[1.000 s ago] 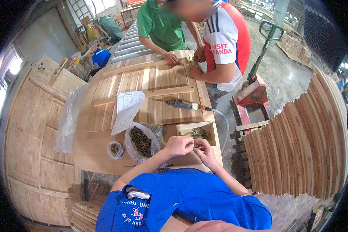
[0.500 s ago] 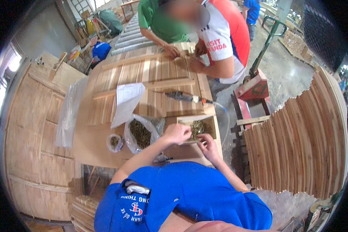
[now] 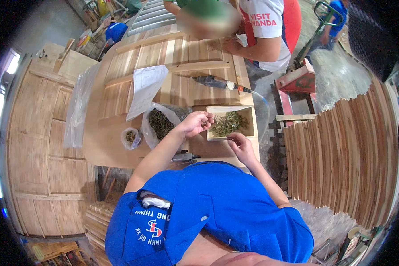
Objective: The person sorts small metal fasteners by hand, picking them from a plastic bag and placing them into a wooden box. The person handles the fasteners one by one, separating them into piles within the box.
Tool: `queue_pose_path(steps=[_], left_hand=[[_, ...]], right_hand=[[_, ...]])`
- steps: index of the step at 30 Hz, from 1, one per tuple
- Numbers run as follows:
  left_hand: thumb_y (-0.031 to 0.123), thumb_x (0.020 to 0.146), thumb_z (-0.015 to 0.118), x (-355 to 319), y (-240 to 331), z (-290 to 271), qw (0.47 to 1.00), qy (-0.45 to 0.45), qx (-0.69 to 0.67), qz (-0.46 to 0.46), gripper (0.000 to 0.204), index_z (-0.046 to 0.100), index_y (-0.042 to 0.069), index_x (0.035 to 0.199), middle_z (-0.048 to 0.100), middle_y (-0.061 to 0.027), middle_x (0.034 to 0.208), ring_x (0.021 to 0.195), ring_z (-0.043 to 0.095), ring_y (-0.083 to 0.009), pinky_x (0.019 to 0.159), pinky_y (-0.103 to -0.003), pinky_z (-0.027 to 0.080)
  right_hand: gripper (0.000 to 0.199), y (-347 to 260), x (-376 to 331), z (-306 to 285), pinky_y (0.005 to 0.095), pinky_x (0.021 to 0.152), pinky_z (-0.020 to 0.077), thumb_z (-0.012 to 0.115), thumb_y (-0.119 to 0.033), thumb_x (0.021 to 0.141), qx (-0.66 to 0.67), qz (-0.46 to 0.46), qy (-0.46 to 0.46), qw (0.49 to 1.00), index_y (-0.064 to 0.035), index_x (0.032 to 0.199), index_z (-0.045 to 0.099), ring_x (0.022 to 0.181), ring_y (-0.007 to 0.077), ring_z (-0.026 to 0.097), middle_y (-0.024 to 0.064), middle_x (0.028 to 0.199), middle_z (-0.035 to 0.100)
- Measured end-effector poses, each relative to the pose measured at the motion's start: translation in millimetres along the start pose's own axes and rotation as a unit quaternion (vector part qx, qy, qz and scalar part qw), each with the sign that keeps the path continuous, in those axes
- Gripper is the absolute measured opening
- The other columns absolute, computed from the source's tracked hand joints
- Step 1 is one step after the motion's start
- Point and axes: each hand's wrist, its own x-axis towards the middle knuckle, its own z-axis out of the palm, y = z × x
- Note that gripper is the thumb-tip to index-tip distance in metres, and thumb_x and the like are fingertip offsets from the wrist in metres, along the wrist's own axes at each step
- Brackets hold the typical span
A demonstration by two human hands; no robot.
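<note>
Now my 2 hands have parted: mid-frame, my left hand (image 3: 193,125) curls around a few screws (image 3: 204,124); right of centre, my right hand (image 3: 242,148) hovers by the wooden box (image 3: 217,138), its grip unclear. More screws (image 3: 230,123) lie inside; hand-picking seems under way.

"Where is the left hand?"
"Your left hand (image 3: 195,125) is by the left edge of the open wooden box (image 3: 249,120), fingers curled around a few small dark fasteners (image 3: 204,124)."
"And the right?"
"Your right hand (image 3: 242,147) is at the box's front edge, fingers bent (whether they grip anything is too small to tell). A loose heap (image 3: 228,124) of fasteners lies inside the box."
"What sits nearby?"
"Left of the box, you have a plastic bag (image 3: 160,125) full of fasteners, with a smaller bag (image 3: 131,138) beside it. Beyond, a power tool (image 3: 213,83) lies on the slatted panel (image 3: 175,51)."
</note>
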Motion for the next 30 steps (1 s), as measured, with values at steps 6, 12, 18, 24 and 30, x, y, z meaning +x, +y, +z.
queue_pose_path(steps=[6,12,18,24,30], left_hand=[[0.000,0.086,0.043,-48.1,6.6,-24.7,0.967,0.043,-0.237,0.088,0.022,0.054,0.000,0.105,0.060,-0.0108,0.096,0.078,0.059,-0.0175,0.068,-0.025,0.050],[0.006,0.088,0.051,-107.2,4.6,-44.1,0.942,0.156,-0.212,0.209,0.021,0.057,0.003,0.108,0.063,-0.0095,0.095,0.079,0.061,-0.0153,0.065,-0.022,0.050],[0.006,0.087,0.049,-160.9,-28.1,-85.1,0.880,0.183,-0.305,0.314,0.016,0.056,0.004,0.100,0.057,-0.0034,0.078,0.067,0.052,-0.0137,0.059,-0.024,0.044],[0.008,0.082,0.047,-177.6,-68.5,-86.1,0.853,0.285,-0.324,0.294,0.015,0.053,0.006,0.095,0.052,-0.0039,0.075,0.064,0.048,-0.0147,0.058,-0.026,0.042],[0.005,0.081,0.045,-189.1,-74.4,-88.6,0.878,0.268,-0.294,0.264,0.014,0.052,0.003,0.093,0.052,-0.0055,0.076,0.065,0.048,-0.0163,0.057,-0.026,0.041]], right_hand=[[0.019,-15.8,25.3,39.2,0.0335,0.067,0.0481,0.061,-0.013,0.079,-0.089,-0.179,-0.246,0.948,-0.0008,0.094,0.060,0.072,0.0249,0.060,0.0128,0.082,0.060],[0.017,-34.7,52.8,91.0,0.0405,0.069,0.0478,0.058,-0.015,0.079,-0.142,-0.248,-0.329,0.900,-0.0016,0.089,0.059,0.078,0.0342,0.058,0.0165,0.083,0.058],[0.017,-80.5,94.1,137.0,0.0395,0.071,0.0479,0.054,-0.007,0.077,-0.076,-0.307,-0.250,0.915,-0.0008,0.091,0.060,0.079,0.0345,0.058,0.0171,0.086,0.059],[0.025,-74.6,117.6,203.4,0.0442,0.080,0.0444,0.055,-0.011,0.069,-0.374,-0.331,-0.365,0.786,-0.0054,0.092,0.059,0.096,0.0347,0.053,0.0174,0.100,0.056],[0.028,-66.4,110.8,214.9,0.0433,0.076,0.0424,0.059,-0.019,0.070,-0.461,-0.353,-0.278,0.766,-0.0092,0.096,0.058,0.094,0.0329,0.051,0.0146,0.099,0.055]])
